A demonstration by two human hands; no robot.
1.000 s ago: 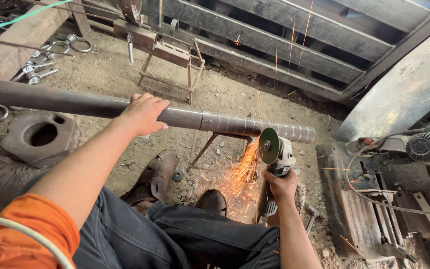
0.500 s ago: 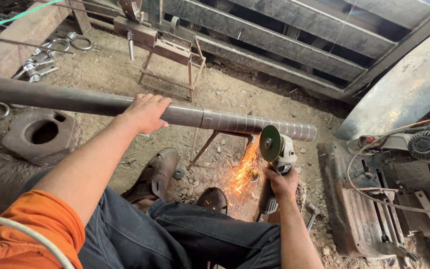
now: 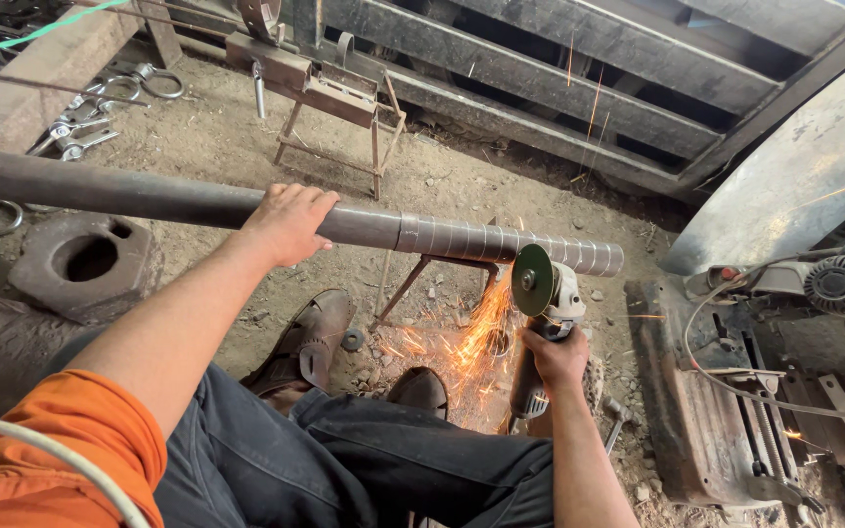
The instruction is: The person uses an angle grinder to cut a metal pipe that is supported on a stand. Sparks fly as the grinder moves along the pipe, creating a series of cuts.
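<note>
A long grey steel pipe (image 3: pixel 129 194) runs across the view, resting on a small metal stand (image 3: pixel 422 272). Its right end is scored with several ring cuts (image 3: pixel 540 249). My left hand (image 3: pixel 288 221) lies on top of the pipe near its middle, pressing it down. My right hand (image 3: pixel 552 357) grips an angle grinder (image 3: pixel 545 293) by its body. The green disc (image 3: pixel 532 280) meets the pipe's ringed section from below. Orange sparks (image 3: pixel 471 337) spray down and left toward my shoes.
A brown shoe (image 3: pixel 307 337) and a dark shoe (image 3: pixel 421 389) rest on the dirt floor. A round-holed block (image 3: pixel 85 262) lies left. A rusty metal stand (image 3: pixel 330 98) stands behind. Spanners (image 3: pixel 80 132) lie far left. A machine with cables (image 3: pixel 794 323) sits right.
The grinder stays against the pipe's ringed end, and the spark spray shifts slightly. My left hand keeps its place on the pipe.
</note>
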